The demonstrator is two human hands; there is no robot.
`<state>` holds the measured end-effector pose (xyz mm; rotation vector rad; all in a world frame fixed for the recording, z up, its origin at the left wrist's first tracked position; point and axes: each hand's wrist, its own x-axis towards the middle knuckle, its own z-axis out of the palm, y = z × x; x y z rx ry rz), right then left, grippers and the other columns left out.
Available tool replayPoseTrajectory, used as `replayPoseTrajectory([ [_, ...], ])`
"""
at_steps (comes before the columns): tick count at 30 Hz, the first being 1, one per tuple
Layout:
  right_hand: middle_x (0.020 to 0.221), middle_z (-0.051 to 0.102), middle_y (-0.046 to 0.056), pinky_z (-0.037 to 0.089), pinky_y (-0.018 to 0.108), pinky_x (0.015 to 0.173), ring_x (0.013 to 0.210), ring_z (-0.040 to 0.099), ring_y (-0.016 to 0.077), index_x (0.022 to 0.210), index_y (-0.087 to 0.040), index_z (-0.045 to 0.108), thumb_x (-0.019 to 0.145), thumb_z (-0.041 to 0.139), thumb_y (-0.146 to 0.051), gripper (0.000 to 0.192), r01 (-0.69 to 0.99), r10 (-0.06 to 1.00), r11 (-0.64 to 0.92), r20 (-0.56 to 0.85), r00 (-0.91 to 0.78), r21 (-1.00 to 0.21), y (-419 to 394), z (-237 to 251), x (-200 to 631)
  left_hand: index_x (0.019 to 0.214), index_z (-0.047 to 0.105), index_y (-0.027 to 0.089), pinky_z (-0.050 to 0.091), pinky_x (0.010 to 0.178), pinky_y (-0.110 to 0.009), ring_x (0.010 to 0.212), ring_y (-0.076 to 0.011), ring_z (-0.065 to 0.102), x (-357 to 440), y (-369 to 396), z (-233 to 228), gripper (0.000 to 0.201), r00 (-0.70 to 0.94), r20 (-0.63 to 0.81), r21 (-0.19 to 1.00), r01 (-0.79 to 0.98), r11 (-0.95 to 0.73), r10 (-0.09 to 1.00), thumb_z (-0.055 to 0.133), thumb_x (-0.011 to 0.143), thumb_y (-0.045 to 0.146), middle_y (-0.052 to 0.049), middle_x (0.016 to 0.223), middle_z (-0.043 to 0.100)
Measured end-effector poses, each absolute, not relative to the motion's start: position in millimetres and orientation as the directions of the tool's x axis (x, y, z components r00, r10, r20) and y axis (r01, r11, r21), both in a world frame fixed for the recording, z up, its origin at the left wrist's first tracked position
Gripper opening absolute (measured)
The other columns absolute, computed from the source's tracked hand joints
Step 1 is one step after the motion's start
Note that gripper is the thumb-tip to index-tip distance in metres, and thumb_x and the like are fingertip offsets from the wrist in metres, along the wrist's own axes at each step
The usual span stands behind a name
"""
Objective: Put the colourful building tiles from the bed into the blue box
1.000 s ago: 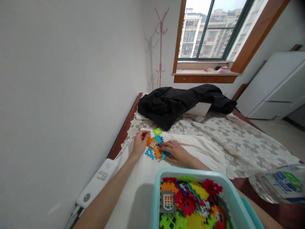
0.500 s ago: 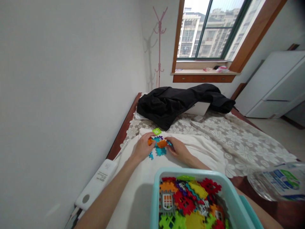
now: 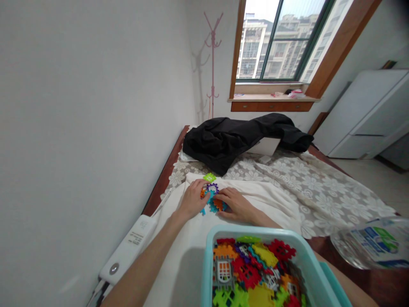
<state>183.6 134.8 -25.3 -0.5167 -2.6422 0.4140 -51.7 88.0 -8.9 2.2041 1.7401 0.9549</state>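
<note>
We see both hands meeting on a small cluster of interlocking plastic pieces (image 3: 212, 198) lying on the cream sheet (image 3: 255, 200) spread over the bed. The left hand (image 3: 192, 199) comes in from the near left, its fingers curled over the left edge of the cluster and grasping the orange and blue pieces there. The right hand (image 3: 235, 203) lies on the right side, fingers bent down onto the blue and orange pieces and pressing them against the sheet. A purple gear-edged piece (image 3: 212, 187) sits at the far edge of the cluster, between the two hands. Just beyond it, a single green piece (image 3: 210, 177) lies apart on the sheet. Nearest to us, a light blue bin (image 3: 209, 260) holds a heap of red, yellow, green, orange and purple pieces. A black garment (image 3: 236, 136) is bunched at the far end of the bed, and a white power strip (image 3: 128, 249) lies along the left edge. A clear plastic bottle (image 3: 370, 247) shows at the near right.
</note>
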Motion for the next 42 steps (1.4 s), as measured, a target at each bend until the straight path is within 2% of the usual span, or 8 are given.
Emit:
replayPoseTrajectory([
  [3, 0.129, 0.063, 0.016, 0.047, 0.049, 0.104, 0.117, 0.057, 0.0325, 0.125, -0.019, 0.063, 0.088, 0.073, -0.039, 0.044, 0.308, 0.427, 0.881, 0.325, -0.844, -0.359, 132, -22, 183, 0.128, 0.061, 0.023, 0.049, 0.112, -0.049, 0.125, -0.0306, 0.061, -51, 87, -10, 0.045, 0.103, 0.372, 0.506, 0.810, -0.295, 0.922, 0.074, 0.085, 0.024, -0.010, 0.130, 0.064],
  [9, 0.149, 0.054, 0.018, 0.042, 0.053, 0.110, 0.128, 0.054, 0.0347, 0.119, -0.019, 0.058, 0.083, 0.074, -0.032, 0.042, 0.284, 0.421, 0.873, 0.320, -0.848, -0.397, 130, -21, 185, 0.135, 0.056, 0.023, 0.051, 0.111, -0.048, 0.123, -0.0290, 0.064, -50, 87, -10, 0.047, 0.035, 0.383, 0.530, 0.810, -0.251, 0.923, 0.065, 0.089, 0.017, -0.011, 0.130, 0.064],
  [16, 0.154, 0.052, 0.016, 0.040, 0.054, 0.112, 0.131, 0.053, 0.0350, 0.149, -0.020, 0.046, 0.084, 0.074, -0.033, 0.072, 0.264, 0.397, 0.878, 0.298, -0.868, -0.400, 132, -19, 184, 0.151, 0.044, 0.021, 0.040, 0.122, -0.053, 0.145, -0.0322, 0.049, -51, 90, -16, 0.063, 0.053, 0.374, 0.491, 0.836, -0.246, 0.926, 0.063, 0.091, 0.017, -0.014, 0.153, 0.055],
  [23, 0.132, 0.064, 0.016, 0.046, 0.053, 0.106, 0.119, 0.056, 0.0333, 0.142, -0.018, 0.054, 0.088, 0.075, -0.045, 0.063, 0.319, 0.456, 0.861, 0.323, -0.830, -0.395, 132, -22, 183, 0.145, 0.055, 0.022, 0.050, 0.112, -0.049, 0.126, -0.0307, 0.063, -53, 89, -19, 0.048, 0.070, 0.355, 0.439, 0.868, -0.232, 0.932, 0.059, 0.096, 0.023, -0.013, 0.135, 0.066],
  [31, 0.156, 0.048, 0.016, 0.038, 0.059, 0.118, 0.142, 0.040, 0.0369, 0.142, -0.021, 0.052, 0.083, 0.080, -0.049, 0.070, 0.309, 0.456, 0.861, 0.345, -0.821, -0.404, 138, -30, 183, 0.150, 0.052, 0.023, 0.044, 0.116, -0.053, 0.131, -0.0330, 0.057, -51, 87, -13, 0.051, 0.199, 0.321, 0.365, 0.876, -0.315, 0.926, 0.056, 0.099, 0.024, -0.012, 0.154, 0.055],
  [35, 0.144, 0.058, 0.016, 0.040, 0.058, 0.115, 0.134, 0.047, 0.0360, 0.149, -0.021, 0.047, 0.082, 0.080, -0.048, 0.080, 0.331, 0.481, 0.847, 0.335, -0.810, -0.417, 132, -22, 184, 0.145, 0.056, 0.021, 0.047, 0.113, -0.049, 0.126, -0.0306, 0.060, -49, 88, -10, 0.047, 0.168, 0.328, 0.383, 0.876, -0.294, 0.930, 0.055, 0.098, 0.021, -0.013, 0.138, 0.064],
  [39, 0.155, 0.047, 0.017, 0.037, 0.059, 0.117, 0.142, 0.040, 0.0382, 0.142, -0.023, 0.055, 0.081, 0.081, -0.047, 0.071, 0.333, 0.464, 0.865, 0.345, -0.816, -0.375, 129, -16, 185, 0.132, 0.065, 0.023, 0.055, 0.101, -0.044, 0.110, -0.0286, 0.067, -49, 87, -8, 0.039, 0.119, 0.332, 0.413, 0.873, -0.258, 0.936, 0.064, 0.093, 0.027, -0.010, 0.119, 0.064],
  [42, 0.146, 0.057, 0.016, 0.040, 0.056, 0.114, 0.136, 0.047, 0.0359, 0.135, -0.022, 0.056, 0.082, 0.080, -0.044, 0.062, 0.318, 0.462, 0.859, 0.341, -0.819, -0.401, 131, -18, 184, 0.115, 0.070, 0.022, 0.053, 0.107, -0.046, 0.117, -0.0307, 0.066, -50, 86, -8, 0.027, 0.102, 0.342, 0.431, 0.866, -0.253, 0.934, 0.071, 0.089, 0.031, -0.012, 0.130, 0.061],
])
